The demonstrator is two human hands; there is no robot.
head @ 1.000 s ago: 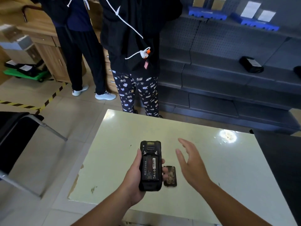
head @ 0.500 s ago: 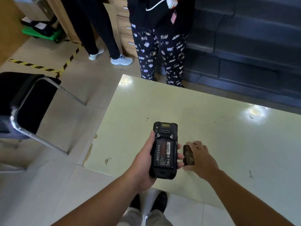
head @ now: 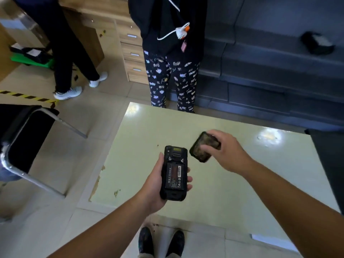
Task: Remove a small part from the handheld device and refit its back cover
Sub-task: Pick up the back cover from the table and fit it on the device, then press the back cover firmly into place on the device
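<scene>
My left hand (head: 155, 190) grips a black handheld device (head: 174, 173) upright over the pale green table (head: 232, 192). Its back faces me with no cover on, and the battery with its label shows in the open bay. My right hand (head: 226, 152) holds the dark, worn back cover (head: 200, 151) in the air, tilted, just right of and above the device's top end. Cover and device are apart. My thumb and fingers hide the cover's right end.
Two people stand beyond the table's far edge, one right at it (head: 167, 77). A black chair with a metal frame (head: 24, 138) is on the left. Dark grey shelving (head: 270, 81) runs behind, with a black object (head: 316, 43) on it. My feet (head: 162, 241) are below the table's near edge.
My right hand took hold of the back cover on the table beside the device and lifted it up and to the right. The camera view shifted; the left hand still holds the device.
</scene>
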